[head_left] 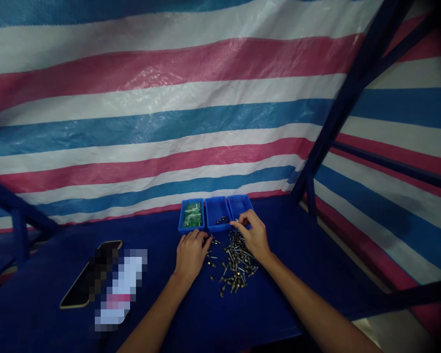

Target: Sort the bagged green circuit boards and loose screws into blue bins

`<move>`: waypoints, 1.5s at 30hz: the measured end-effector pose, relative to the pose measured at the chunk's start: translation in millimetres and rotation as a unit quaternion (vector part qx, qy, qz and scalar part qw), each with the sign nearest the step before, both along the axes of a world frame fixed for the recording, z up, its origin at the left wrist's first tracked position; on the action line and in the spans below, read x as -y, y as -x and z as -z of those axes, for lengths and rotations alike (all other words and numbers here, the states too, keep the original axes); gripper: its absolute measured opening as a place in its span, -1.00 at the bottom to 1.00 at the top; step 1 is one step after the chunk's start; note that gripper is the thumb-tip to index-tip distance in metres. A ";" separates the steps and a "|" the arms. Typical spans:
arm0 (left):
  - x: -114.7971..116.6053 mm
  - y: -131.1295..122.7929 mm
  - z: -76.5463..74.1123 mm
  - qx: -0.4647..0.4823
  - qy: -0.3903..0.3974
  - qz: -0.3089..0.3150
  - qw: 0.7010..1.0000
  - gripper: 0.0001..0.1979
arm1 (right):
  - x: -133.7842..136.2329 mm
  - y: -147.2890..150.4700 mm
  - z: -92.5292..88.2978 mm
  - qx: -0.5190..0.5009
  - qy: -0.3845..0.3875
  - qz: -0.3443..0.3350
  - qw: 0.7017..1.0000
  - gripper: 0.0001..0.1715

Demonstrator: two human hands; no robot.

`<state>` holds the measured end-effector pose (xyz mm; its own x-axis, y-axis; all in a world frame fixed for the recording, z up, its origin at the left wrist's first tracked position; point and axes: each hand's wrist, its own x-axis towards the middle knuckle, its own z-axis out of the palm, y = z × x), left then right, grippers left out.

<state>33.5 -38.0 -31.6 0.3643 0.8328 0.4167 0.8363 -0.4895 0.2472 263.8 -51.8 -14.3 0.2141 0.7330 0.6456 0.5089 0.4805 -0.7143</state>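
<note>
- Left hand (191,255): I am holding it low over the desk, with the fingertips curling down at the left edge of the pile; I cannot tell whether these fingers are grasping anything.
- Right hand (252,236): I am pinching a small screw (237,221) between thumb and forefinger, just above the front lip of the right-hand tray.
- Pile of metal screws (235,262): it is lying loose on the desk between my hands, near the far edge, with a few strays (210,260) scattering out toward my left hand.
- Left blue plastic tray (179,223): it is standing at the far edge of the desk, holding green circuit boards (191,214).
- Middle blue plastic tray (216,212): it is sitting touching the left tray, with a few dark screws (222,220) lying in it.
- Right blue plastic tray (239,202): it is standing beside the middle tray, and my right hand is partly covering it, so I cannot tell what it contains.
- Desk (40,314): a dark blue cover is stretching across its top.
- Smartphone (81,279): it is lying face up near the left edge of the desk, well apart from the trays.
- Blurred object (119,289): it is lying just beside the smartphone, too pixelated to identify.
- Striped tarpaulin (161,108): pink, white and blue bands are hanging behind the far edge of the desk.
- Dark blue frame (338,117): its bars are rising at the right side of the desk.
</note>
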 end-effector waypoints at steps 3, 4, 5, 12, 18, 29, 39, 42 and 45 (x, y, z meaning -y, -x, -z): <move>-0.1 0.3 0.5 0.002 0.014 -0.009 1.000 -0.81 | 0.1 0.0 0.2 0.004 0.002 -0.002 1.000 -0.68; 0.0 0.2 0.1 -0.001 0.019 -0.011 1.000 -0.82 | 0.1 0.0 0.2 0.006 0.002 -0.005 1.000 -0.70; 0.2 -0.1 -0.5 -0.005 0.022 -0.012 1.000 -0.82 | 0.2 0.0 0.1 0.007 0.002 -0.007 1.000 -0.71; 1.9 -0.8 -5.0 -0.023 0.029 0.003 0.999 -0.87 | 0.4 -0.2 0.1 0.020 0.000 -0.009 1.000 -0.78; 2.3 -1.3 -5.0 -0.025 0.027 0.006 0.999 -0.89 | 1.8 -0.7 -1.6 0.022 -0.003 -0.012 1.000 -0.82; 2.6 0.1 -4.4 -0.030 0.028 0.011 0.999 -0.88 | 0.0 -3.1 3.2 0.029 -0.015 -0.022 0.999 -0.75; 3.3 -1.1 -2.4 -0.009 0.040 0.016 0.999 -0.86 | -0.4 -4.7 6.7 0.037 0.004 -0.007 0.999 -0.70; 3.3 -1.1 -3.6 -0.017 0.037 0.021 0.999 -0.87 | -1.3 -4.8 5.9 0.059 -0.008 0.001 0.998 -0.69; 3.3 -1.3 -5.2 -0.025 0.031 0.033 0.999 -0.86 | -3.1 -6.3 7.2 0.090 -0.005 0.040 0.995 -0.68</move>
<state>34.8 -41.3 -26.4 0.4379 0.8305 0.3443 0.8153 -0.5282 0.2373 270.1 -48.7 -21.5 0.1513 0.7117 0.6860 0.6655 0.4399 -0.6030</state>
